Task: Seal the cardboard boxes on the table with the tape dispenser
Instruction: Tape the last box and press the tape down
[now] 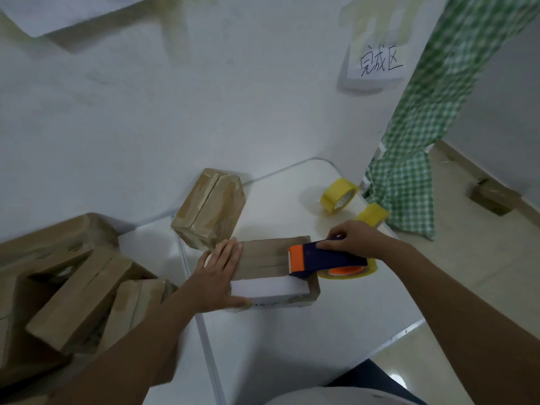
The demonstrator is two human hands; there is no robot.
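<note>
The right hand (355, 239) is gripping the blue-and-orange tape dispenser (324, 258) on the brown cardboard box (263, 258); the flat left hand (219, 276) is pressing its left end.

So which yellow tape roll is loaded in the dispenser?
The roll under the blue-orange dispenser in the right hand; the other two sit loose farther back.

Likely small makeshift packing station: white table (292, 331) against bare wall, heap of cardboard boxes (73, 287), spare tape rolls (339, 195), handwritten paper sign (378, 64), tiled floor (467, 258).
</note>
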